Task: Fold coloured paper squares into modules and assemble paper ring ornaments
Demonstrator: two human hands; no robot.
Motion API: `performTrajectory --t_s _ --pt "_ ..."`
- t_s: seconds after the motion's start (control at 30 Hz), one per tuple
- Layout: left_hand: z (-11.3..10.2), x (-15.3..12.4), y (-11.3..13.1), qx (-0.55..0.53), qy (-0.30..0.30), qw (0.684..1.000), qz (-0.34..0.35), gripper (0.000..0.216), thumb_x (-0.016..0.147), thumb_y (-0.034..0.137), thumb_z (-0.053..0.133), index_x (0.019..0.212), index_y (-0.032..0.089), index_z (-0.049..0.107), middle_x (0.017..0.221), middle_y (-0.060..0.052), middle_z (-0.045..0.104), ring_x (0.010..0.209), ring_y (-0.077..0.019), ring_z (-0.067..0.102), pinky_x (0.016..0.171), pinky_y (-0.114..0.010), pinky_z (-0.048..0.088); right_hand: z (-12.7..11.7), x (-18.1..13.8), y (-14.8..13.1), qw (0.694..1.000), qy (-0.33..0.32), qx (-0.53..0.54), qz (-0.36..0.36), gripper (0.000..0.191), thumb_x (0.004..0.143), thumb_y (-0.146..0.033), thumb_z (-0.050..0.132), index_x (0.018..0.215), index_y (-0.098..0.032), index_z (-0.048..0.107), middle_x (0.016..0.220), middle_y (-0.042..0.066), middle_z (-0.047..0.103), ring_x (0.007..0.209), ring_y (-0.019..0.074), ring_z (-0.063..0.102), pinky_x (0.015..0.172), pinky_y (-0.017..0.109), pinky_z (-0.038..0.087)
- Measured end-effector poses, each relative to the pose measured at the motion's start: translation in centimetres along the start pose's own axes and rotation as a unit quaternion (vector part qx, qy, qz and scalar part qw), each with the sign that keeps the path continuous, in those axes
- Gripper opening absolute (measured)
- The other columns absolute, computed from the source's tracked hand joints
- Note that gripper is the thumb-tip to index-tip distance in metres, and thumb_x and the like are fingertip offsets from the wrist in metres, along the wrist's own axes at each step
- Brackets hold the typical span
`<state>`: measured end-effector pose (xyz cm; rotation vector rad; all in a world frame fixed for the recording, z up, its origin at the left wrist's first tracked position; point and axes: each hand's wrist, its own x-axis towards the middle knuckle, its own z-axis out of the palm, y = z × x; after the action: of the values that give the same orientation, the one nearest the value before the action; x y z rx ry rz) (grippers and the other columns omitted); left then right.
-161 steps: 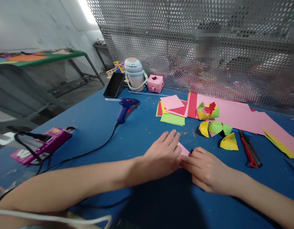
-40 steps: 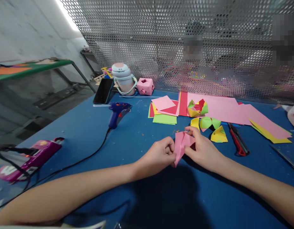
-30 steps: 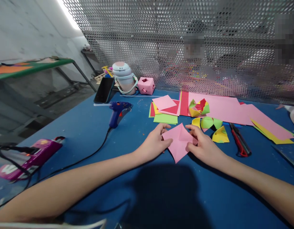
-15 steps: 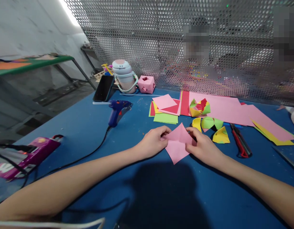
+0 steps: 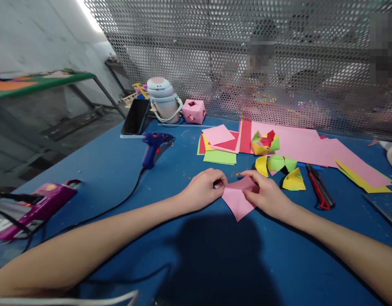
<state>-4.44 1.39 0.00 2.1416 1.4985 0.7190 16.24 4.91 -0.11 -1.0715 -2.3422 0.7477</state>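
Between both hands is a pink square of paper [image 5: 238,201], held low over the blue table [image 5: 125,255]. My left hand [image 5: 204,188] pinches its left corner between thumb and fingers. On the opposite side, my right hand [image 5: 268,192] grips the right part, thumb in front and fingers behind. The paper's far part is bent, and one corner points toward me. Just beyond my right hand lie folded yellow and green paper pieces [image 5: 280,163] and a yellow folded piece [image 5: 294,180]. A stack of coloured paper squares [image 5: 219,157] lies beyond my left hand.
A blue glue gun [image 5: 151,148] lies at left, its cord running to a purple power strip [image 5: 52,204]. Behind stand a phone [image 5: 136,117], a bottle [image 5: 165,102] and a pink paper box [image 5: 193,111]. Red-handled pliers [image 5: 320,187] lie right. A perforated metal screen [image 5: 215,55] closes the back.
The pink paper's far corner has bent down and toward me, where before the square was spread flatter. Both hands keep their hold, with small finger shifts. The view has moved slightly.
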Motion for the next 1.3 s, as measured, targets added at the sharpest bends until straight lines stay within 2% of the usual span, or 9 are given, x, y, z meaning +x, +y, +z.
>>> performTrajectory --t_s 0.13,0.33,0.53,0.7,0.87,1.0,1.17,1.23,1.3 --pt "-0.1 0.1 -0.1 0.009 0.006 1.000 0.001 0.013 0.070 0.008 0.049 0.074 0.018 0.058 0.071 0.001 0.059 0.072 -0.0141 0.052 0.065 -0.025 0.042 0.1 -0.1 0.2 1.000 -0.008 -0.011 -0.021 0.037 0.073 -0.010 0.049 0.109 -0.018 0.052 0.099 0.005 0.062 0.088 0.0188 0.058 0.076 0.032 0.044" --pt "0.2 0.2 0.1 -0.013 -0.004 0.999 0.044 0.027 0.071 0.007 0.050 0.095 0.018 0.059 0.090 -0.001 0.065 0.083 -0.0152 0.054 0.077 -0.029 0.043 0.4 -0.2 0.4 0.996 -0.006 -0.054 -0.075 0.037 0.075 -0.009 0.046 0.110 -0.016 0.052 0.105 0.007 0.062 0.097 0.0214 0.055 0.084 0.036 0.042" --pt "0.3 -0.1 0.0 0.000 -0.018 0.996 0.082 0.035 0.072 0.001 0.046 0.100 0.019 0.058 0.095 0.000 0.066 0.087 -0.0142 0.055 0.081 -0.028 0.041 0.3 -0.3 0.3 0.984 0.001 -0.104 -0.146 0.035 0.076 -0.006 0.047 0.110 -0.015 0.053 0.090 0.006 0.066 0.083 0.0195 0.056 0.076 0.034 0.041" --pt "0.3 -0.4 0.0 0.052 -0.035 0.988 0.144 0.034 0.076 0.003 0.045 0.103 0.018 0.057 0.095 -0.002 0.065 0.090 -0.0157 0.054 0.080 -0.028 0.040 0.1 -0.5 0.2 0.950 -0.010 -0.198 -0.240 0.031 0.083 -0.010 0.043 0.112 -0.008 0.053 0.082 0.009 0.064 0.075 0.0199 0.054 0.072 0.034 0.039" --pt "0.2 -0.2 -0.3 0.145 -0.034 0.962 0.231 0.022 0.085 0.014 0.042 0.101 0.014 0.058 0.085 -0.006 0.065 0.083 -0.0180 0.054 0.076 -0.030 0.039 -0.2 -0.6 0.1 0.900 0.008 -0.284 -0.331 0.032 0.086 -0.005 0.033 0.111 -0.003 0.054 0.073 0.010 0.064 0.071 0.0199 0.053 0.073 0.035 0.038" --pt "-0.2 -0.2 -0.4 0.236 -0.033 0.929 0.285 0.025 0.090 0.019 0.036 0.095 0.011 0.059 0.071 -0.007 0.062 0.071 -0.0186 0.053 0.070 -0.032 0.038 -1.0 -0.8 -0.2 0.873 -0.011 -0.346 -0.344 0.030 0.087 -0.005 0.034 0.105 -0.003 0.058 0.065 0.008 0.062 0.066 0.0195 0.051 0.077 0.036 0.038" --pt "-0.2 -0.4 -0.3 0.272 -0.009 0.919 0.286 0.026 0.090 0.020 0.036 0.089 0.011 0.060 0.065 -0.005 0.059 0.063 -0.0179 0.050 0.067 -0.031 0.038 -1.6 -0.9 -0.1 0.881 -0.020 -0.347 -0.322 0.026 0.085 -0.006 0.039 0.095 -0.006 0.062 0.060 0.006 0.058 0.062 0.0186 0.050 0.081 0.037 0.039" --pt "0.1 -0.5 -0.2 0.264 0.006 0.924 0.275 0.024 0.089 0.022 0.038 0.090 0.012 0.060 0.066 -0.005 0.058 0.063 -0.0180 0.050 0.065 -0.031 0.038 -1.4 -0.7 0.2 0.902 0.000 -0.314 -0.298 0.024 0.085 -0.009 0.042 0.098 -0.007 0.061 0.064 0.007 0.060 0.064 0.0194 0.052 0.077 0.038 0.041" --pt "0.3 -0.6 -0.1 0.238 0.022 0.938 0.250 0.021 0.087 0.024 0.042 0.093 0.012 0.059 0.068 -0.005 0.058 0.065 -0.0180 0.050 0.064 -0.030 0.038 -0.9 -0.6 0.5 0.935 0.035 -0.247 -0.251 0.026 0.086 -0.013 0.044 0.106 -0.008 0.058 0.073 0.009 0.063 0.069 0.0205 0.054 0.074 0.037 0.044"
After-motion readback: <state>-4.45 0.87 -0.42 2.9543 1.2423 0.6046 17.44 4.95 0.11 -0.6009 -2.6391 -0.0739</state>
